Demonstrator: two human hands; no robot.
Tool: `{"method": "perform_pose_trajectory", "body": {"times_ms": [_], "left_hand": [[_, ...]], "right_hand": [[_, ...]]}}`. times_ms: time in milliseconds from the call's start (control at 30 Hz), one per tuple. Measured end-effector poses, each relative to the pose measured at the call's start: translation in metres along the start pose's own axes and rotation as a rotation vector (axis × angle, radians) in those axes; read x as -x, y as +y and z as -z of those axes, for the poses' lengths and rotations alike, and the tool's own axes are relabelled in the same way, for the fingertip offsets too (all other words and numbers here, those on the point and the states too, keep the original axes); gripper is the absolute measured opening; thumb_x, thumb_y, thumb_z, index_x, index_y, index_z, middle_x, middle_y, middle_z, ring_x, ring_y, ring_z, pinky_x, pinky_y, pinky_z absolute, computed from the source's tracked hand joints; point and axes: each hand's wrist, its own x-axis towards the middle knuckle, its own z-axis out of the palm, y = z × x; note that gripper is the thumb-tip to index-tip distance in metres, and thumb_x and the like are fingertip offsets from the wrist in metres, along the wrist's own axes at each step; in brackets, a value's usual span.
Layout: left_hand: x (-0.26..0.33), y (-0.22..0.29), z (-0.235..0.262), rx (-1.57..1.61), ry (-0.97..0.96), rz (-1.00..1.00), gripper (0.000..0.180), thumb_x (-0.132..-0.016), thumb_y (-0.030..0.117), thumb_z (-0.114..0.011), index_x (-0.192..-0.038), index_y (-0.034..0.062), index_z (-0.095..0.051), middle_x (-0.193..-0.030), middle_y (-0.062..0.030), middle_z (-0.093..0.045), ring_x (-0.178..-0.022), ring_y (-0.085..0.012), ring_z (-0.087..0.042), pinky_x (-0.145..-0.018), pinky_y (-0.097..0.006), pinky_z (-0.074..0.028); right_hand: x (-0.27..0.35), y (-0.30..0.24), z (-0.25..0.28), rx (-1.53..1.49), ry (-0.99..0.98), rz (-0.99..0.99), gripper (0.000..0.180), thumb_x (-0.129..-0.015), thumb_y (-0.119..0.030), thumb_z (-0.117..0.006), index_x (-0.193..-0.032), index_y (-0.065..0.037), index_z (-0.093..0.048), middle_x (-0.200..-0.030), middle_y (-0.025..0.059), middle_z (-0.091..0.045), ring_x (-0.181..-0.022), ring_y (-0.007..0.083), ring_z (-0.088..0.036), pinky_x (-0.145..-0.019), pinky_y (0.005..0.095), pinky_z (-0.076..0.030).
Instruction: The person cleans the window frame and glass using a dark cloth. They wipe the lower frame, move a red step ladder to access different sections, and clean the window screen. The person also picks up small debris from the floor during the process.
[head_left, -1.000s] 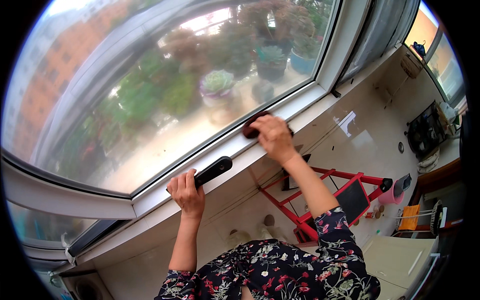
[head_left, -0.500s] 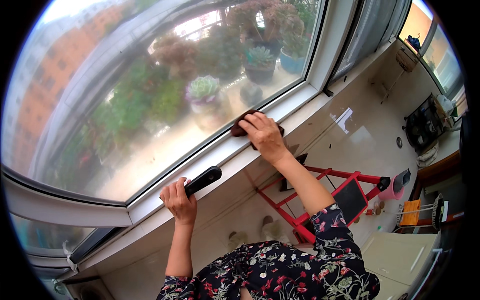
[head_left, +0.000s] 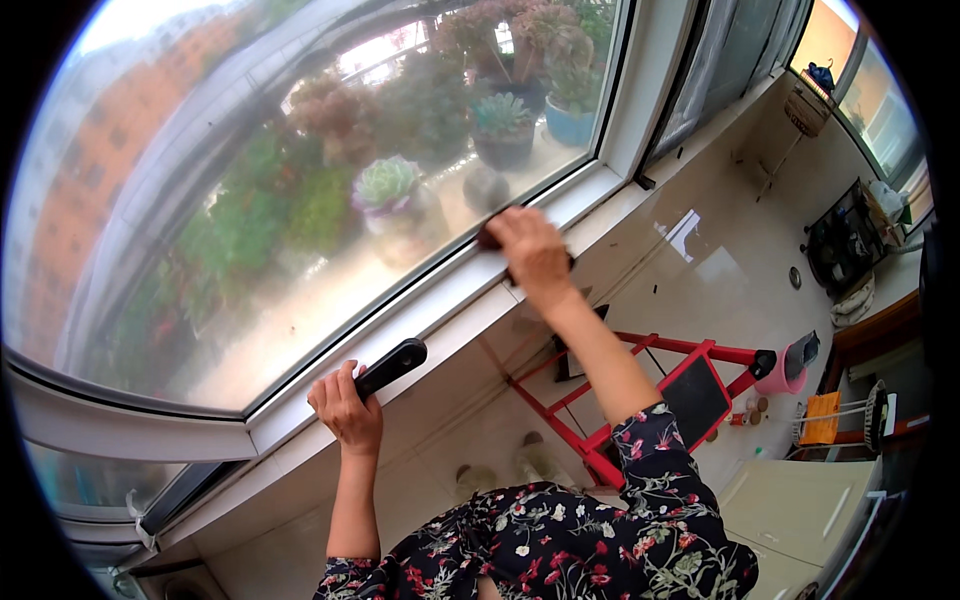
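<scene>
My right hand [head_left: 536, 258] is closed over a dark brown cloth [head_left: 488, 240], pressed against the window frame's bottom rail [head_left: 445, 272] beside the glass; the hand is slightly blurred. My left hand [head_left: 345, 408] rests at the edge of the sill, fingers wrapped round a black-handled tool [head_left: 394, 366]. Its handle points up and right, with a hole near the end; the rest is hidden by the hand. Above both hands stands the large window pane [head_left: 290, 300], hazy, with potted succulents [head_left: 387, 188] behind it.
Below the sill, a red step ladder [head_left: 655, 400] with black treads stands on the shiny tiled floor [head_left: 715, 275]. To its right are a pink bucket [head_left: 782, 378] and a small orange-seated chair [head_left: 822, 418]. A pale cabinet [head_left: 795, 510] is at lower right.
My right hand and the cloth have shifted slightly along the rail. My left hand keeps its hold on the tool. The whole view has moved a little.
</scene>
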Motion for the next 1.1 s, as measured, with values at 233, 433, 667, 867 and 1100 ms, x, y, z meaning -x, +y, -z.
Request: {"method": "perform_pose_trajectory", "body": {"times_ms": [233, 433, 667, 867, 1100], "left_hand": [[0.000, -0.002, -0.001, -0.019, 0.026, -0.016, 0.012, -0.082, 0.005, -0.058, -0.094, 0.0060, -0.061, -0.077, -0.0098, -0.055, -0.074, -0.0292, -0.050, -0.072, -0.038, -0.036], [0.000, 0.001, -0.005, -0.005, 0.003, -0.023, 0.012, -0.082, 0.005, -0.061, -0.094, 0.0064, -0.061, -0.077, -0.0086, -0.056, -0.075, -0.0281, -0.050, -0.073, -0.038, -0.036], [0.003, -0.003, -0.001, -0.035, -0.010, -0.017, 0.016, -0.079, 0.002, -0.061, -0.095, 0.0065, -0.062, -0.079, -0.0076, -0.056, -0.075, -0.0270, -0.051, -0.073, -0.037, -0.036], [-0.002, 0.002, 0.000, -0.030, -0.027, -0.038, 0.023, -0.075, -0.002, -0.059, -0.095, 0.0062, -0.062, -0.079, -0.0077, -0.056, -0.075, -0.0274, -0.051, -0.073, -0.038, -0.036], [0.000, -0.001, -0.001, -0.022, -0.019, -0.033, 0.020, -0.077, 0.000, -0.059, -0.095, 0.0063, -0.062, -0.079, -0.0082, -0.056, -0.075, -0.0278, -0.051, -0.073, -0.038, -0.036]], "right_hand": [[-0.005, 0.024, 0.028, -0.061, 0.032, -0.050, 0.018, -0.082, -0.011, -0.057, -0.099, -0.010, -0.063, -0.102, 0.0056, -0.062, -0.097, 0.0242, -0.058, -0.079, 0.0377, -0.051], [-0.001, 0.046, 0.003, 0.027, -0.062, -0.121, 0.024, -0.080, -0.007, -0.053, -0.101, -0.011, -0.064, -0.106, 0.0072, -0.062, -0.100, 0.0252, -0.058, -0.082, 0.0366, -0.049], [-0.012, 0.142, 0.014, -0.049, 0.109, -0.470, 0.020, -0.086, -0.011, -0.052, -0.099, -0.001, -0.062, -0.103, 0.0136, -0.064, -0.097, 0.0337, -0.057, -0.085, 0.0436, -0.048], [0.002, 0.133, -0.012, 0.084, -0.066, -0.443, 0.016, -0.081, -0.010, -0.059, -0.094, -0.001, -0.062, -0.104, 0.0139, -0.063, -0.100, 0.0330, -0.056, -0.092, 0.0402, -0.044], [0.005, 0.096, 0.024, -0.697, -0.252, -0.459, 0.026, -0.078, -0.006, -0.053, -0.100, -0.003, -0.066, -0.103, 0.0127, -0.066, -0.105, 0.0315, -0.057, -0.093, 0.0381, -0.046]]}}
